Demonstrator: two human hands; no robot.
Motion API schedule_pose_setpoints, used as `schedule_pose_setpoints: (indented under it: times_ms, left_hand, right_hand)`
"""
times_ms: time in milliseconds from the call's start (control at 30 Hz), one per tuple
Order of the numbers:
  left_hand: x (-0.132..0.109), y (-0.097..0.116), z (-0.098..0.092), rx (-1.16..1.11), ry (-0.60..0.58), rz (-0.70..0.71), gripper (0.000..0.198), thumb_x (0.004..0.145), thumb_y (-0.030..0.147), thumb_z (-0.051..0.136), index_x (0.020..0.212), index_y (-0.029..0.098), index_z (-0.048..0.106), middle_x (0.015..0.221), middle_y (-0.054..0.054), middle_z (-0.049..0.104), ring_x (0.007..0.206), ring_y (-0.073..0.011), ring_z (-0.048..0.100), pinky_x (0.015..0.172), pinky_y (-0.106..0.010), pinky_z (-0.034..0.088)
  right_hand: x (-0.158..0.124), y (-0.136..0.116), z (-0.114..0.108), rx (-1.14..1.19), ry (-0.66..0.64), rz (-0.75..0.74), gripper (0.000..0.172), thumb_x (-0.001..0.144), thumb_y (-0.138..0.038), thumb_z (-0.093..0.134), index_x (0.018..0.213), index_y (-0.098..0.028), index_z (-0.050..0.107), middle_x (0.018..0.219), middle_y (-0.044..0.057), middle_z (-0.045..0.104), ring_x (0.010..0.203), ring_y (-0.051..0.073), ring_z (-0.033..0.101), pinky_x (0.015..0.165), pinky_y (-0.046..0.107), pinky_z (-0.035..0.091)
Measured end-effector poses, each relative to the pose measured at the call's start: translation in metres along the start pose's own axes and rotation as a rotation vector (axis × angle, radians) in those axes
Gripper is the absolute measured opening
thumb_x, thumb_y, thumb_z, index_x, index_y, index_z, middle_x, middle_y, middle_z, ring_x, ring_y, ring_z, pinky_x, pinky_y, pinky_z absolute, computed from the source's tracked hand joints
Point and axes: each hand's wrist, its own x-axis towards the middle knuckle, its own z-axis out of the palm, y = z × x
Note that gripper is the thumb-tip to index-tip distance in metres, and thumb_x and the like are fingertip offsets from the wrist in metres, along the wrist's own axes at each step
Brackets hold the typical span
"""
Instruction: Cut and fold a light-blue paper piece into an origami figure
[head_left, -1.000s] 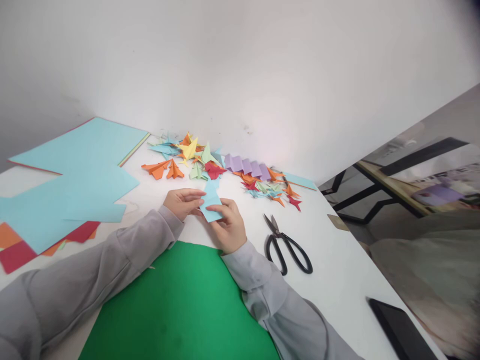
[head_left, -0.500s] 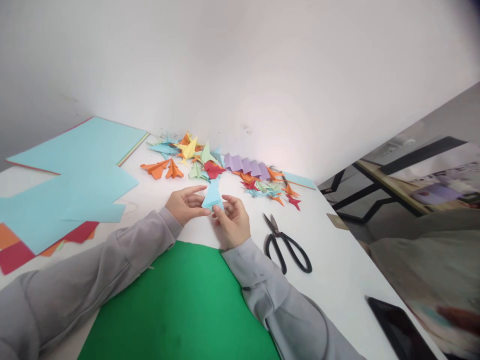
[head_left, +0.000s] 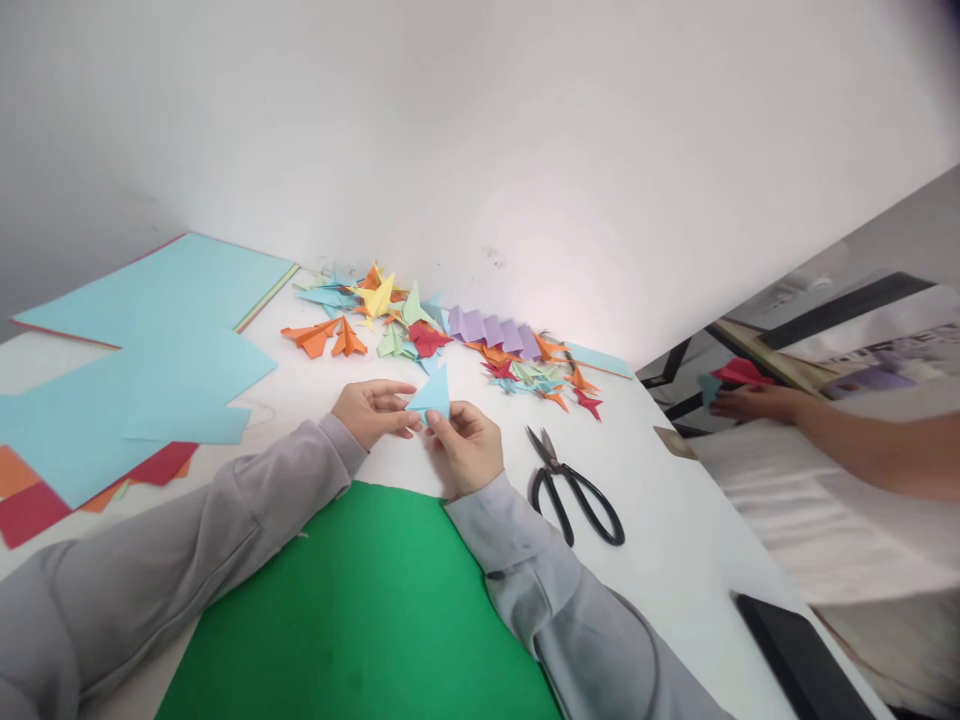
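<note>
A small folded piece of light blue paper (head_left: 433,393) is held between my two hands above the white table, its pointed tip facing up and away from me. My left hand (head_left: 373,412) pinches its lower left edge with bent fingers. From the right, my right hand (head_left: 471,447) grips the lower edge, thumb on the near face and fingers behind. Below my wrists lies a large green sheet (head_left: 360,610). Black-handled scissors (head_left: 574,487) rest with parted blades to the right of my right hand.
Folded colourful paper shapes (head_left: 377,297) pile along the wall, beside a pleated purple paper (head_left: 491,332). Light blue sheets (head_left: 172,285) are stacked at left. A dark phone-like device (head_left: 802,650) lies near the right edge. Beyond it, another person's arm (head_left: 862,440) holds red paper.
The blue paper has gone from a waisted shape to a triangular one in my hands. My left fingers have closed in on it. Another person's arm with red paper has appeared at right.
</note>
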Motion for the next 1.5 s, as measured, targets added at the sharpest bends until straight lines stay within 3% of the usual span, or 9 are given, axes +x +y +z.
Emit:
schedule_pose_setpoints:
  times_ms: [200,833,1133,1500]
  left_hand:
    - [-0.0034,0.0025,0.0017,0.011,0.001,0.040,0.043,0.044,0.021,0.079,0.081,0.009,0.060,0.052,-0.001,0.064,0.049,-0.0141,0.062,0.048,-0.025,0.052]
    - [-0.0044,0.0029,0.0015,0.022,-0.001,0.031,0.041,0.042,0.021,0.080,0.077,0.009,0.061,0.050,-0.002,0.064,0.048,-0.0142,0.062,0.047,-0.024,0.051]
    - [-0.0019,0.0041,0.0021,0.026,0.010,0.024,0.044,0.038,0.011,0.079,0.078,0.009,0.061,0.054,-0.002,0.065,0.049,-0.0148,0.061,0.046,-0.025,0.051]
    - [-0.0043,0.0034,0.0004,0.002,-0.018,-0.013,0.038,0.043,0.023,0.080,0.072,0.009,0.060,0.048,-0.001,0.063,0.047,-0.0145,0.062,0.045,-0.024,0.051]
  right_hand:
    - [-0.0003,0.0001,-0.0007,-0.002,-0.026,0.009,0.023,0.062,-0.037,0.068,0.066,-0.016,0.058,0.051,-0.003,0.058,0.042,0.009,0.046,0.044,0.023,0.037]
    - [-0.0007,-0.0001,0.0009,-0.008,-0.008,0.023,0.021,0.062,-0.035,0.068,0.062,-0.017,0.056,0.048,-0.004,0.055,0.040,0.008,0.044,0.042,0.022,0.034]
    - [-0.0004,-0.0006,0.0002,-0.020,-0.005,0.010,0.021,0.063,-0.034,0.066,0.059,-0.017,0.054,0.047,-0.005,0.054,0.040,0.008,0.044,0.042,0.022,0.034]
    - [-0.0007,-0.0007,-0.0005,-0.020,-0.009,0.015,0.019,0.064,-0.032,0.066,0.063,-0.016,0.056,0.048,-0.005,0.054,0.040,0.007,0.044,0.042,0.022,0.034]
